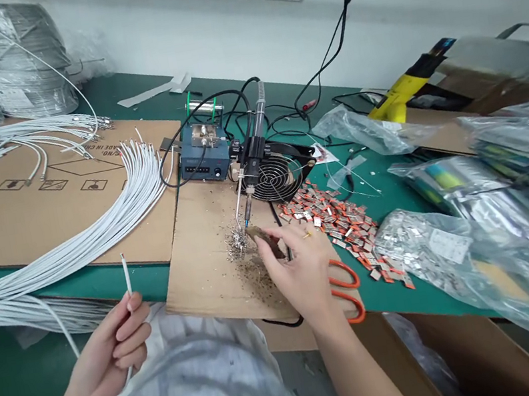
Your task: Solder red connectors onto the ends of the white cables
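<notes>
My left hand (123,336) is closed around a white cable (126,275), whose short free end points up above the fingers. My right hand (300,259) pinches a dirty brown sponge-like pad (268,241) between thumb and fingers. The pad is at the tip of a soldering iron (256,145), which is held tip-down in a stand. Under the tip lies a small heap of solder scraps (237,243) on a cardboard sheet (194,264). Orange-handled scissors (346,279) lie partly hidden behind my right hand.
A blue soldering unit (205,160) and a round fan (276,177) stand behind. Many small orange-and-metal pieces (344,218) lie to the right, beside plastic bags (430,251). Bundled white cables (110,217) stretch across the left. An open cardboard box (468,353) sits below the table edge.
</notes>
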Demonstrator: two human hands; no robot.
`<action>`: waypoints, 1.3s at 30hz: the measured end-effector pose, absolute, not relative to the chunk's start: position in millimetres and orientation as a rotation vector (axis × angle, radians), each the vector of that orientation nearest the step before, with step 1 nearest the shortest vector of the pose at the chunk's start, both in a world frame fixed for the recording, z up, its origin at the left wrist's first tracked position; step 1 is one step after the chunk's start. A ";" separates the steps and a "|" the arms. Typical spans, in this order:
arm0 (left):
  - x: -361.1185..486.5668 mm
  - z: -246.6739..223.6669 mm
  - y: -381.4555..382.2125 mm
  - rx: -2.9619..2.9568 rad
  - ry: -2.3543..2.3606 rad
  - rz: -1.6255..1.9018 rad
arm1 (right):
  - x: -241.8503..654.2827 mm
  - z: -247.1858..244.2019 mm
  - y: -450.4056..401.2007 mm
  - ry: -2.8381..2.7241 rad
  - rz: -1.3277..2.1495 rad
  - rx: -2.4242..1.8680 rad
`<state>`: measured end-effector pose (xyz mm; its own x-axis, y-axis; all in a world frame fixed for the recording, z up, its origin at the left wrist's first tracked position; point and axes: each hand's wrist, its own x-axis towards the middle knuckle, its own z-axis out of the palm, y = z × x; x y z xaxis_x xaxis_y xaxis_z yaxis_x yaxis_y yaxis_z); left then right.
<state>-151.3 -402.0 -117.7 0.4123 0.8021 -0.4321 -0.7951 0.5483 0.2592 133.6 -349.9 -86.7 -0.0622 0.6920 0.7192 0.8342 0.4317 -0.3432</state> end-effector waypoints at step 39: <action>-157.9 -119.1 -399.0 0.148 0.823 1.139 | 138.7 -94.8 -355.3 -1.667 0.151 -1.494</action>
<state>-157.9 -399.0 -119.1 0.1665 0.8473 -0.5044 -0.7447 0.4433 0.4988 138.7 -355.3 -94.8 0.0962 0.8559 0.5081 0.7506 0.2729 -0.6018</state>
